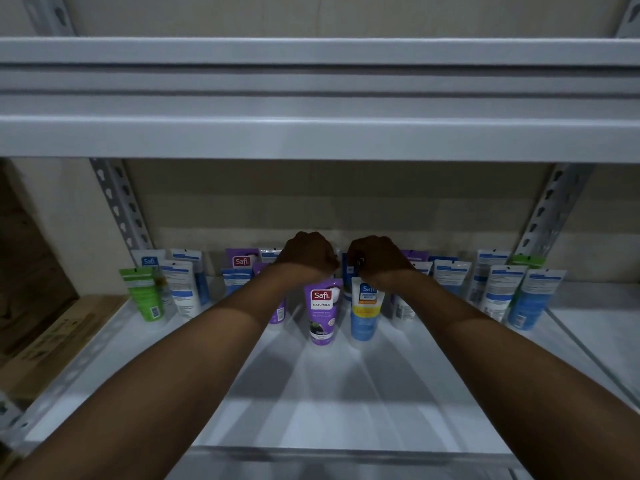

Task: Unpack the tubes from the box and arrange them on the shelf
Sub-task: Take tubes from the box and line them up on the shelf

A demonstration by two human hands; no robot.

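Several Safi tubes stand cap-down in rows at the back of the white shelf (311, 393). A purple tube (322, 311) and a blue tube (363, 317) stand in front, at the centre. Both my arms reach deep into the shelf above them. My left hand (308, 252) shows its back with the fingers curled down among the rear tubes, and what they hold is hidden. My right hand (379, 259) curls its fingers round the top of a dark blue tube (347, 270) in the back row.
A green tube (145, 294) stands at the left end of the row and several blue-and-white tubes (530, 299) at the right. The upper shelf's edge (318, 136) hangs low overhead. Slotted posts (121, 206) flank the bay. Cardboard boxes (52, 337) lie to the left.
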